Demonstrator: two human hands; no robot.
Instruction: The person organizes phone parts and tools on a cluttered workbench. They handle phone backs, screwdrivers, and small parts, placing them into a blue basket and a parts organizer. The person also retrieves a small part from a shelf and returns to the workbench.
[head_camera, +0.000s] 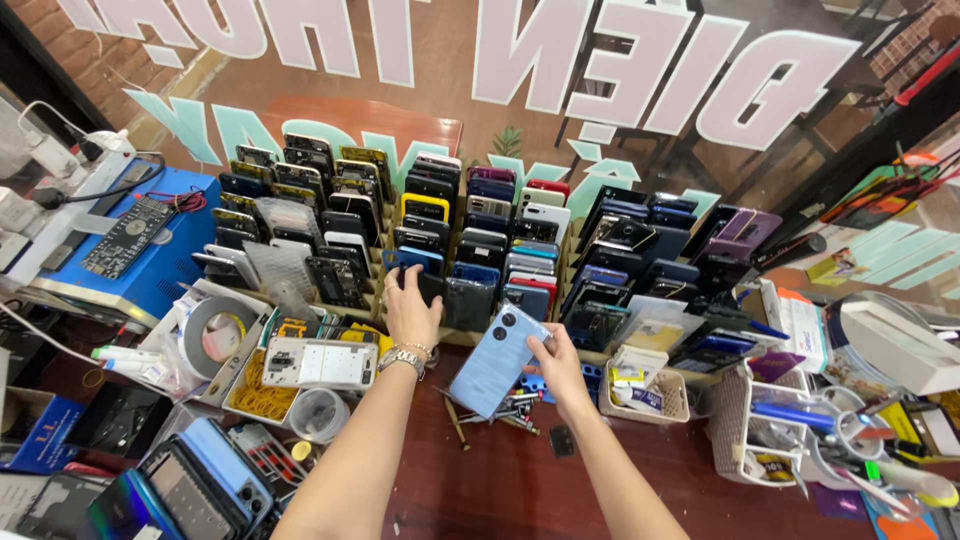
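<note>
Two hands: blue phone back (497, 358); mirrored pale window lettering (560, 50)

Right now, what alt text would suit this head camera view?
The right hand holds a light blue phone back while the left hand reaches into a wooden rack packed with upright phones, on a cluttered workbench.

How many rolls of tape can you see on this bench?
1: a grey tape roll lies left of the left hand, beside the tray of yellow rubber bands. The clutter may hide others.
</note>
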